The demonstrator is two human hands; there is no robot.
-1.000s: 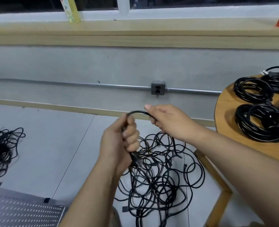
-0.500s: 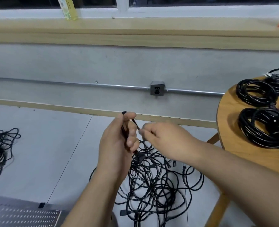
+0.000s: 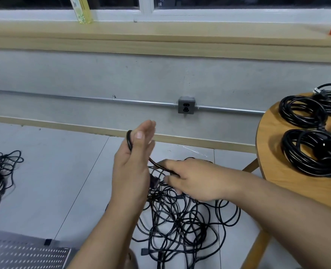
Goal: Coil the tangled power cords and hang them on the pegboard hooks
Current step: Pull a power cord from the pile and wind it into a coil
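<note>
At centre frame the left hand (image 3: 133,166) stands straight-fingered, a loop of black cord (image 3: 129,140) hung over its thumb. Just lower right, the right hand (image 3: 195,181) pinches that cord.

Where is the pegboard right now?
In the head view the pegboard lies in the bottom-left corner, low by the floor, to the left of the person's left arm and the tangled cord pile.

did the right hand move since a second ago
Yes. The right hand has dropped away from the grey metal wall outlet, down toward the tangled black power cords on the floor, pinching one black cord.
</note>
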